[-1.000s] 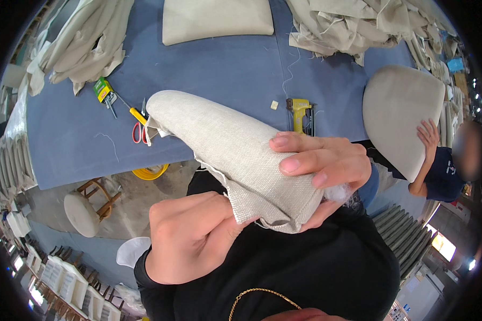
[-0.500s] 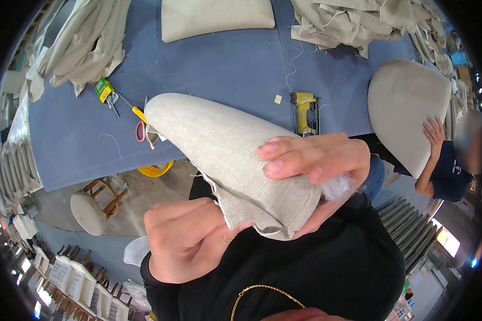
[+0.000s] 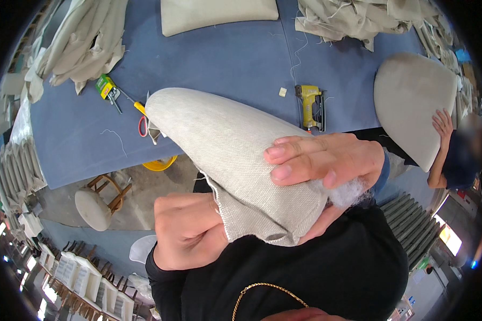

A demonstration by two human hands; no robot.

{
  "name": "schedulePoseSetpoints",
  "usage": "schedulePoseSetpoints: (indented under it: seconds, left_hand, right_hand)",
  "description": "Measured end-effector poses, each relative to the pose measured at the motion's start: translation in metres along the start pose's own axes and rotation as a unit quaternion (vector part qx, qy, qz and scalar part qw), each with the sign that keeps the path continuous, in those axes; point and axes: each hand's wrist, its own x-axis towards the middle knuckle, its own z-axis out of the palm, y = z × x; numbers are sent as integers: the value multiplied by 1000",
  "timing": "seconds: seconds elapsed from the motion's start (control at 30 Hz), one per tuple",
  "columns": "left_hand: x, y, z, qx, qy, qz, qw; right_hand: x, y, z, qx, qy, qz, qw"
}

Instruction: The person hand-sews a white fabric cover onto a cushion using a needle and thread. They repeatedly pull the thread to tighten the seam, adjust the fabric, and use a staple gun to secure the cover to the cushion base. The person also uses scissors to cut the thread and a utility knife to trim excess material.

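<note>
A beige fabric-covered seat pad [image 3: 225,128] is held up in front of my black shirt, tilted, its rounded end pointing to the upper left. My right hand [image 3: 326,160] grips its near right end, fingers spread across the top and the palm side beneath. White fluffy stuffing [image 3: 348,192] shows beside that hand. At the near edge, my left hand [image 3: 190,230] is closed on the loose flap of the cover fabric [image 3: 246,216]; its fingertips are hidden behind the cloth. The fabric's raw edge looks frayed.
On the blue table [image 3: 209,64] lie a yellow staple gun [image 3: 310,107], red-handled scissors [image 3: 143,126], a yellow-handled tool [image 3: 139,107] and a green-yellow box [image 3: 106,85]. Piled beige fabric [image 3: 353,21] lies beyond. At right, a person holds another pad [image 3: 412,101]. A stool [image 3: 99,206] stands left.
The pad and both hands sit slightly farther right in the picture, and the table things have shifted a little too. Both grips stay the same. Slightly more stuffing shows by my right hand.
</note>
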Motion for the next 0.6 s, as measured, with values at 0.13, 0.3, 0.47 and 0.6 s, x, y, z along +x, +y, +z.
schedulePoseSetpoints:
  seconds: [0.13, 0.3, 0.47, 0.6]
  left_hand:
    - [-6, 6, -2, 20, 6, -48, 999]
    - [-6, 11, -11, 11, -12, -116, 993]
    - [-4, -7, -66, 46, -218, -28, 974]
    - [40, -37, -58, 80, 69, 49, 993]
  right_hand:
    - [36, -29, -4, 8, 14, 78, 997]
    - [36, -38, -7, 6, 57, 96, 994]
    - [35, -37, -12, 14, 56, 102, 993]
    - [40, -42, -12, 7, 43, 161, 986]
